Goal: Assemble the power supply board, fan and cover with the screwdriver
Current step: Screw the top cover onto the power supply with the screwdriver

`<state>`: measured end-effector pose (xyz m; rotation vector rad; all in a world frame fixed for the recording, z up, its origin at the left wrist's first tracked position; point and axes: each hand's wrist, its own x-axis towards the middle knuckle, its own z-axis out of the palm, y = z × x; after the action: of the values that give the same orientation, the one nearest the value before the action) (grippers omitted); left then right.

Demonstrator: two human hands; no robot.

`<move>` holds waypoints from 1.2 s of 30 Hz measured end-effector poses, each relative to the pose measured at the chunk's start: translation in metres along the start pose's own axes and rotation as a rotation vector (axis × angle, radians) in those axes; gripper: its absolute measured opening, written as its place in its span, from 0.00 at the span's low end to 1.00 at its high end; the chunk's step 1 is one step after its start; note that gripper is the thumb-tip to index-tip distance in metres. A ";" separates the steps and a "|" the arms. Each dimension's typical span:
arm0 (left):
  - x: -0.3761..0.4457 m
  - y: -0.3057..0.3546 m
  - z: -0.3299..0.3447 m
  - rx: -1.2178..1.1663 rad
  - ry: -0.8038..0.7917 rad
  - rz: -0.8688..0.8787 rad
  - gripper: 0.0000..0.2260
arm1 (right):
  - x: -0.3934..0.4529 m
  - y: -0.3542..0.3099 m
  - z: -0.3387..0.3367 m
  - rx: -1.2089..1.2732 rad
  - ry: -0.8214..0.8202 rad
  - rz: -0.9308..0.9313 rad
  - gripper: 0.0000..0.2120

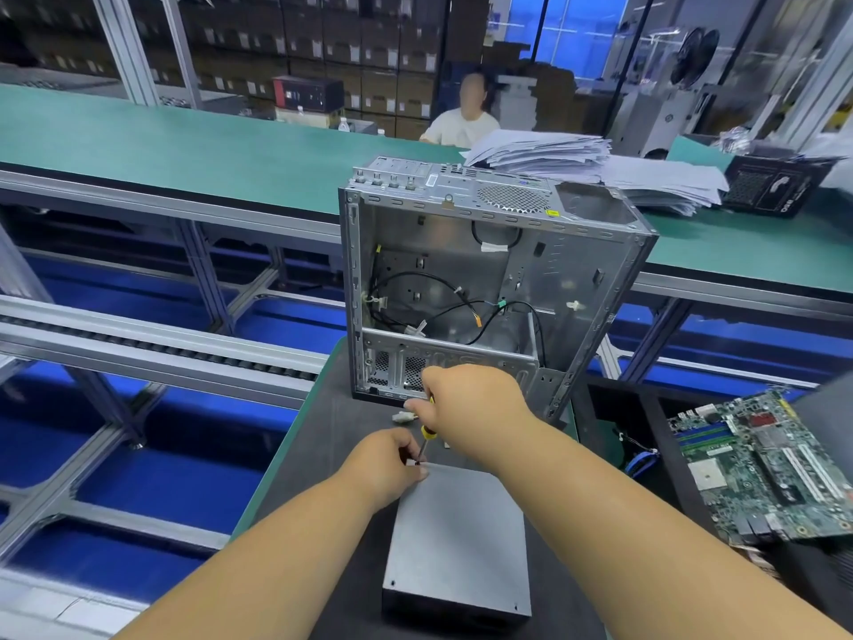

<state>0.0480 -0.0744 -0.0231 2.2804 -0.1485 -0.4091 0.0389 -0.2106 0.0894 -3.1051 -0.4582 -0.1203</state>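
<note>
**Driving a screw at the cover's far corner**

Gripping the screwdriver point(428, 424), the right hand point(466, 399) curls round its yellow-and-black handle and holds it nearly upright, tip down on the far left corner of the grey cover point(457, 538). The left hand point(387, 459) pinches at that same corner, fingertips right beside the tip; what they pinch is too small to tell. The cover tops a dark box lying flat at the near edge of the dark work mat point(332, 436). Just beyond it an open metal computer case point(484, 279) stands upright, black cables looping inside. Off the mat's right edge lies a green circuit board point(761, 464). On the green counter point(184, 145) behind, a paper stack point(577, 154).
</note>
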 end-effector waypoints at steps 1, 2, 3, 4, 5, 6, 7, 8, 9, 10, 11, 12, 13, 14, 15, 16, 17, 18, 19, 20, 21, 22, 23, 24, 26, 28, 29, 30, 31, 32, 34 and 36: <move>0.000 0.000 0.000 -0.005 0.002 0.000 0.07 | -0.001 -0.001 0.001 0.025 0.019 0.010 0.13; 0.000 0.000 0.000 -0.008 0.005 0.003 0.07 | -0.002 -0.002 0.001 0.069 0.030 0.009 0.11; 0.000 0.000 0.000 -0.010 0.008 0.006 0.07 | -0.002 -0.002 -0.001 0.119 0.030 -0.006 0.08; 0.000 0.000 0.001 -0.007 0.010 0.010 0.07 | -0.002 -0.002 -0.004 0.162 0.019 -0.031 0.06; 0.000 0.000 0.000 0.000 0.010 0.012 0.08 | -0.002 -0.002 -0.006 0.189 0.003 -0.057 0.06; -0.001 0.000 0.000 0.005 0.008 0.014 0.08 | -0.001 -0.001 -0.008 0.206 -0.005 -0.075 0.06; -0.001 0.000 0.000 0.007 0.006 0.015 0.08 | -0.001 0.000 -0.009 0.213 -0.003 -0.080 0.06; -0.001 0.000 0.000 0.010 0.005 0.015 0.08 | 0.000 0.000 -0.009 0.201 0.006 -0.072 0.07; -0.001 0.000 0.000 0.011 0.004 0.013 0.07 | 0.000 0.001 -0.007 0.166 0.013 -0.049 0.09; -0.001 0.000 0.000 0.012 0.004 0.010 0.06 | 0.000 0.002 -0.005 0.121 0.020 -0.017 0.11; -0.001 0.000 0.000 0.015 0.007 0.008 0.05 | 0.000 0.002 -0.002 0.084 0.025 0.015 0.12; -0.001 0.000 0.000 0.018 0.010 0.007 0.05 | -0.001 0.002 0.001 0.065 0.033 0.037 0.12; -0.001 0.000 0.000 0.016 0.013 0.008 0.05 | -0.001 0.001 0.003 0.065 0.039 0.047 0.12; -0.001 0.000 0.001 0.010 0.016 0.009 0.06 | -0.001 0.001 0.003 0.085 0.042 0.047 0.10; -0.001 0.000 0.001 0.004 0.016 0.009 0.06 | -0.001 0.000 0.002 0.119 0.035 0.040 0.09; -0.001 0.000 0.001 0.003 0.017 0.009 0.07 | 0.000 -0.001 0.001 0.157 0.024 0.025 0.08; -0.001 0.001 0.001 0.006 0.018 0.009 0.07 | 0.001 -0.001 -0.001 0.185 0.015 0.002 0.08; -0.001 0.001 0.001 0.011 0.017 0.010 0.07 | 0.001 -0.001 -0.002 0.200 0.012 -0.022 0.09; -0.001 0.001 0.000 0.013 0.014 0.010 0.08 | 0.002 -0.001 -0.003 0.207 0.014 -0.038 0.09; -0.001 0.000 0.000 0.013 0.012 0.010 0.08 | 0.002 -0.001 -0.003 0.200 0.021 -0.039 0.09; -0.001 0.000 0.000 0.011 0.010 0.009 0.08 | 0.001 0.000 -0.002 0.167 0.031 -0.029 0.09; -0.001 0.000 0.000 0.010 0.011 0.009 0.08 | 0.000 0.000 0.001 0.113 0.041 -0.011 0.10; -0.001 0.000 0.001 0.008 0.012 0.009 0.08 | -0.002 0.000 0.004 0.063 0.049 0.012 0.11; 0.000 -0.001 0.001 0.005 0.013 0.009 0.07 | -0.003 0.000 0.006 0.042 0.054 0.032 0.12; -0.001 -0.001 0.001 -0.007 0.016 0.008 0.07 | -0.004 -0.001 0.006 0.100 0.056 0.049 0.09; -0.001 0.000 0.001 -0.009 0.017 0.009 0.07 | -0.003 0.000 0.001 0.203 0.015 0.021 0.09; -0.001 0.000 0.001 -0.011 0.018 0.012 0.08 | -0.002 0.000 -0.002 0.242 -0.006 -0.004 0.11; 0.000 0.000 0.001 -0.014 0.017 0.016 0.08 | -0.002 0.002 -0.004 0.264 -0.015 -0.025 0.13; 0.000 -0.001 0.001 -0.014 0.015 0.020 0.09 | -0.001 0.002 -0.005 0.263 -0.013 -0.038 0.13; 0.000 -0.001 0.000 -0.012 0.011 0.023 0.09 | -0.001 0.002 -0.006 0.236 -0.007 -0.041 0.13; 0.000 -0.001 0.000 -0.016 0.001 0.024 0.10 | -0.001 0.002 -0.005 0.120 -0.009 -0.023 0.11; 0.001 -0.002 0.000 -0.012 0.000 0.021 0.10 | -0.002 0.001 -0.003 0.053 -0.018 0.012 0.14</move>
<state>0.0487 -0.0739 -0.0247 2.2655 -0.1696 -0.3977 0.0373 -0.2126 0.0919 -3.0590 -0.4362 -0.0785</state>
